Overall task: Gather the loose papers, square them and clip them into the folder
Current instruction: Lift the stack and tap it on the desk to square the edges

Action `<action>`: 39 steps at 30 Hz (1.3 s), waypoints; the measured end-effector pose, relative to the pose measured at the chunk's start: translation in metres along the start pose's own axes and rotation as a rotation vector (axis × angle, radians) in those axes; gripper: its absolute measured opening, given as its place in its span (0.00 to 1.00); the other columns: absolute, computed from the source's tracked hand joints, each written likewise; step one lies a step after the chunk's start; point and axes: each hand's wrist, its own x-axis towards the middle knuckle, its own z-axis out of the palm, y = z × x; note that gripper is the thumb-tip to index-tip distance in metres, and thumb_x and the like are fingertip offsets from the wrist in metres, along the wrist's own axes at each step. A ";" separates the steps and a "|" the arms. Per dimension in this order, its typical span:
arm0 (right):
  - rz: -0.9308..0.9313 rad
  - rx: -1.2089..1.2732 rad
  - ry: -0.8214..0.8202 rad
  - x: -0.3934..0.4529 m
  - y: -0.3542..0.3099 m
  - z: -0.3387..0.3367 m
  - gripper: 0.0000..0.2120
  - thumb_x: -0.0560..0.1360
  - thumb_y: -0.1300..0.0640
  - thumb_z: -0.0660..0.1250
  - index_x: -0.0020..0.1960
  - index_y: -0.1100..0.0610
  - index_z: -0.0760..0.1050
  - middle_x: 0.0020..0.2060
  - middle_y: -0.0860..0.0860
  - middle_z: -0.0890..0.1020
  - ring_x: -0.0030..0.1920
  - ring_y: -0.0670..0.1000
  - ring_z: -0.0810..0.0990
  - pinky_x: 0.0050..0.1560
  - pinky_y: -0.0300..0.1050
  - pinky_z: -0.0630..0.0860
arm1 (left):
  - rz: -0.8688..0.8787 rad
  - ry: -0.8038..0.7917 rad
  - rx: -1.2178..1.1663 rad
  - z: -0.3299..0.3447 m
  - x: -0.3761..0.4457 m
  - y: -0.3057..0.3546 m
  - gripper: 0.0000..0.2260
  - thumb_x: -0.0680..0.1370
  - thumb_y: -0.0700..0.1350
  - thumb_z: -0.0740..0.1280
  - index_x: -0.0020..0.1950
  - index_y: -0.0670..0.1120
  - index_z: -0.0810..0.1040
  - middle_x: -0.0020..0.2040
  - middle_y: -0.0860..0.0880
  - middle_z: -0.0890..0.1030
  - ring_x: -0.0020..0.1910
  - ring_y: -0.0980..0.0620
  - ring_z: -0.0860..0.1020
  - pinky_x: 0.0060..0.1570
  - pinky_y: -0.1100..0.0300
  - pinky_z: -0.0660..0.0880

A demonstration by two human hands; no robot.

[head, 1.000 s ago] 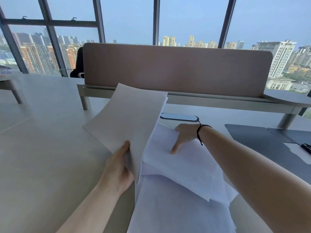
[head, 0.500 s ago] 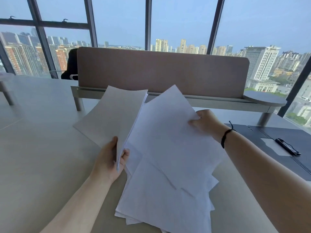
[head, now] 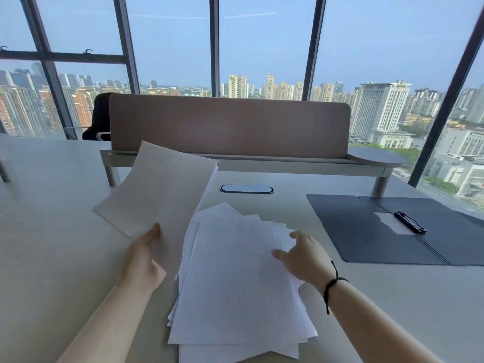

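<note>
Nearest, a fanned, uneven heap of loose white papers (head: 235,279) lies flat on the pale desk (head: 52,258), its corners splayed. On the heap's right edge rests the right hand (head: 305,258), fingers spread and pressing down, gripping nothing; a dark cord bracelet (head: 330,286) circles its wrist. Just left of the heap, the left hand (head: 142,260) pinches the lower corner of a raised sheaf of sheets (head: 159,189), thumb on the near face, so the sheaf tilts up off the desk beside the heap. Well apart to the right lies the open dark folder (head: 366,231), a black clip (head: 410,222) lying on it. Farther back sit an oval cable port (head: 246,189), a brown divider panel (head: 227,127) and windows (head: 262,43).
</note>
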 end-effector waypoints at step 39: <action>0.240 0.956 -0.270 0.023 -0.042 0.008 0.10 0.70 0.56 0.73 0.46 0.62 0.79 0.36 0.58 0.79 0.36 0.59 0.77 0.34 0.45 0.70 | -0.019 -0.012 0.324 0.013 0.004 -0.020 0.10 0.80 0.41 0.64 0.45 0.46 0.84 0.32 0.51 0.86 0.28 0.53 0.84 0.26 0.61 0.80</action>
